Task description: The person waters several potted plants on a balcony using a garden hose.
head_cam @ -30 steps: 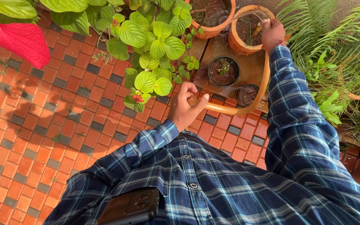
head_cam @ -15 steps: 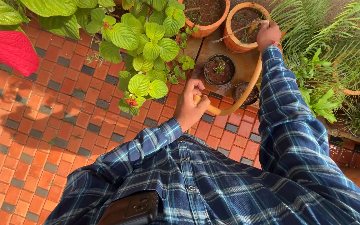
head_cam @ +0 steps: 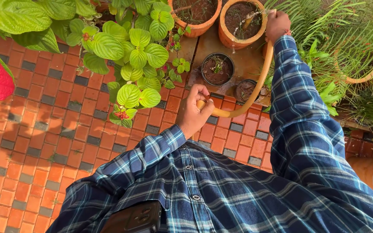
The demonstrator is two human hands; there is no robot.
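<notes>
The right hand (head_cam: 278,25) is closed around the end of an orange hose (head_cam: 255,92), held over a terracotta pot (head_cam: 227,38) of wet soil with water spraying in. The left hand (head_cam: 195,113) grips the hose lower down. Beside it stand another terracotta pot (head_cam: 197,29) of soil and two small dark pots (head_cam: 217,69) with soil.

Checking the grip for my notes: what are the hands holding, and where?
Both grip the hose: right hand at its outlet end, left hand further back along it.
</notes>
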